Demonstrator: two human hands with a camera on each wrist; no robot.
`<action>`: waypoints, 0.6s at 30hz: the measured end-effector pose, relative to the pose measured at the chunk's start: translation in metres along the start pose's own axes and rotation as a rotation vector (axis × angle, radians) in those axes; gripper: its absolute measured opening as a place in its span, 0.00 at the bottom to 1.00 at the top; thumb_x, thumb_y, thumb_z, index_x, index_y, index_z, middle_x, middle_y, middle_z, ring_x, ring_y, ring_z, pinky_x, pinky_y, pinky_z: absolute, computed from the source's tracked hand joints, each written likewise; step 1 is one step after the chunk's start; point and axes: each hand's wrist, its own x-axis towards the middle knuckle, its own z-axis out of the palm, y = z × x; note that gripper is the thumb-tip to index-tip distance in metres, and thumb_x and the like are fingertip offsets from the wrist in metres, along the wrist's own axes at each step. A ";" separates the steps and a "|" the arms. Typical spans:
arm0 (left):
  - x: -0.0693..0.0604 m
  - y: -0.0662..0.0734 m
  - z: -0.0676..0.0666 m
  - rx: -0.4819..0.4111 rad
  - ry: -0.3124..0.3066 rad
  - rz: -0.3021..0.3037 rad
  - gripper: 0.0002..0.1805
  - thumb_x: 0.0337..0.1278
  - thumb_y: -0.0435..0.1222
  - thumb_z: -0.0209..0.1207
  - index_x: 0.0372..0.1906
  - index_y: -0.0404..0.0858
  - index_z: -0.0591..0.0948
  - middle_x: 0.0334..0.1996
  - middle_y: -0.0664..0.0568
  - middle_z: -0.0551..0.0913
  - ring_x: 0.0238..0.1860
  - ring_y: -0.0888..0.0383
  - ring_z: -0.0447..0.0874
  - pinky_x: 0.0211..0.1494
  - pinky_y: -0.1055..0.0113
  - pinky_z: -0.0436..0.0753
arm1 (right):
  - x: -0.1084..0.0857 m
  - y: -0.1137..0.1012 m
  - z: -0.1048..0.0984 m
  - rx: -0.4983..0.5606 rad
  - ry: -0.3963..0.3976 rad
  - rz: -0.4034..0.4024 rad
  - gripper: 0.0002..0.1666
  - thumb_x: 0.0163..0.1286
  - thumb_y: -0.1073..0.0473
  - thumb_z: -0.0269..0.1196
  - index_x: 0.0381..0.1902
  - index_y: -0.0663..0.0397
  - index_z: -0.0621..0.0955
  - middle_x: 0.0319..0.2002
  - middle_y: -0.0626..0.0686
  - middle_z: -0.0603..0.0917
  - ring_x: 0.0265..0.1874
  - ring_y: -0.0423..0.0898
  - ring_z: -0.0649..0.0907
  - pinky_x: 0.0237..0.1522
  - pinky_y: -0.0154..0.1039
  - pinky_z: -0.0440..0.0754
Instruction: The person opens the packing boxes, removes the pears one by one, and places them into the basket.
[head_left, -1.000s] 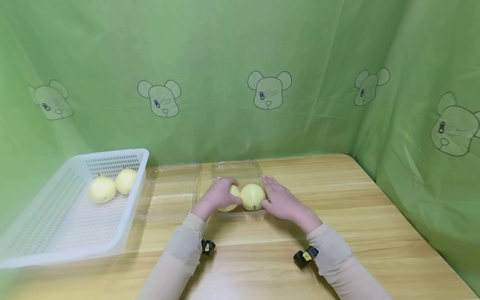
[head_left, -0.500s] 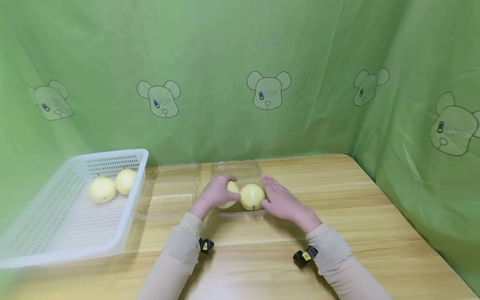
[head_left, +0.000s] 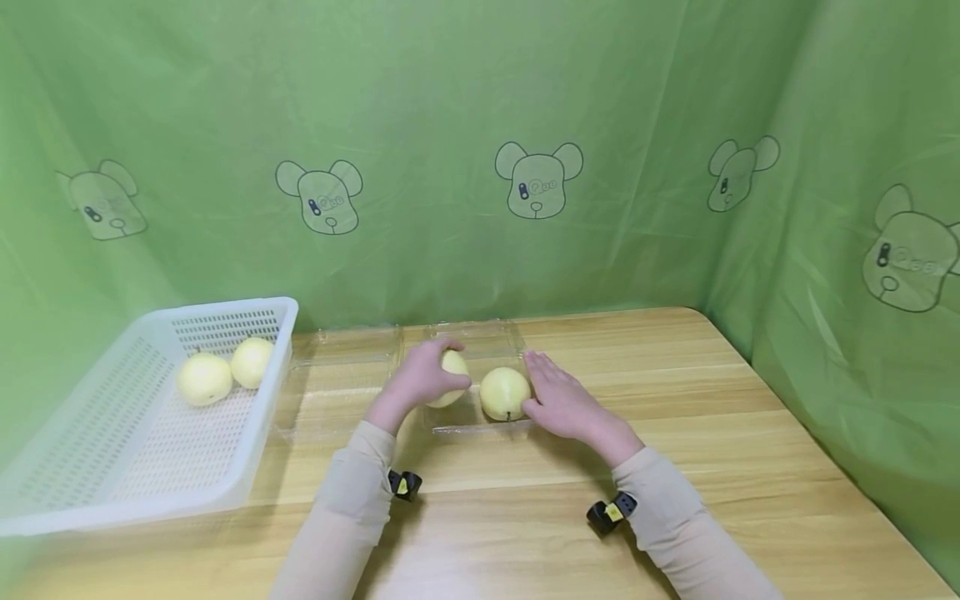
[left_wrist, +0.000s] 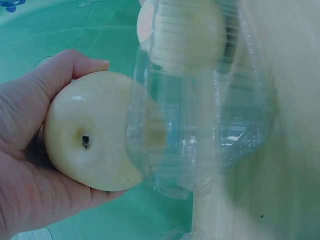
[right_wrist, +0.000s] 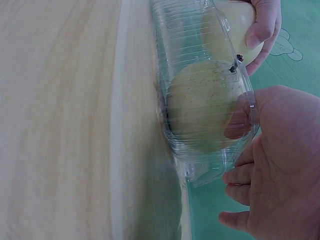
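Note:
My left hand point(head_left: 423, 375) grips a pale yellow pear point(head_left: 453, 379), fingers and thumb around its sides. In the left wrist view that pear point(left_wrist: 102, 132) shows its dark-centred hollow and overlaps the left end of a clear plastic box point(left_wrist: 185, 120). A second pear point(head_left: 505, 393) sits in the box's right part, its stem end facing front. At the box's right end, my right hand point(head_left: 566, 400) has its thumb over the rim, beside the second pear point(right_wrist: 202, 107), and its fingers outside, holding the wall. Its index finger is partly hidden in the right wrist view.
A white perforated basket point(head_left: 247, 467) stands at the left with two more pears point(head_left: 204, 379) inside. Another clear plastic box point(head_left: 337, 392) lies between it and the box in use. Green cloth point(head_left: 450, 100) hangs behind the wooden table point(head_left: 712, 433) and along its right side.
My left hand has moved left and slightly up with its pear, widening the gap to the second pear. My right hand and the second pear have stayed in place.

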 end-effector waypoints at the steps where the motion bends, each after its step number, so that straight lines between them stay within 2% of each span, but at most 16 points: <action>1: 0.000 -0.001 -0.001 0.001 0.004 -0.001 0.34 0.45 0.38 0.68 0.62 0.38 0.75 0.47 0.43 0.81 0.32 0.54 0.79 0.32 0.67 0.80 | 0.000 0.000 0.000 -0.002 0.001 0.000 0.46 0.66 0.53 0.52 0.74 0.71 0.50 0.76 0.68 0.52 0.75 0.64 0.54 0.75 0.59 0.54; 9: -0.002 -0.005 -0.012 0.013 0.044 0.001 0.33 0.45 0.40 0.68 0.62 0.39 0.76 0.46 0.42 0.82 0.32 0.54 0.79 0.31 0.68 0.79 | 0.000 0.000 0.001 0.003 -0.005 -0.002 0.46 0.66 0.53 0.51 0.74 0.72 0.50 0.76 0.68 0.51 0.76 0.64 0.53 0.75 0.60 0.54; 13: -0.003 -0.006 -0.018 -0.009 0.056 -0.004 0.33 0.46 0.39 0.68 0.62 0.38 0.76 0.46 0.41 0.82 0.32 0.53 0.80 0.31 0.68 0.80 | 0.001 0.001 0.001 0.002 -0.006 -0.001 0.46 0.66 0.52 0.51 0.74 0.71 0.50 0.76 0.68 0.51 0.76 0.64 0.53 0.76 0.60 0.54; 18: -0.006 -0.007 -0.026 -0.030 0.081 -0.015 0.34 0.46 0.40 0.68 0.63 0.38 0.75 0.51 0.40 0.81 0.38 0.50 0.81 0.36 0.64 0.84 | 0.001 0.000 0.001 0.005 -0.002 -0.003 0.46 0.66 0.52 0.52 0.74 0.71 0.50 0.76 0.67 0.51 0.76 0.64 0.53 0.76 0.59 0.53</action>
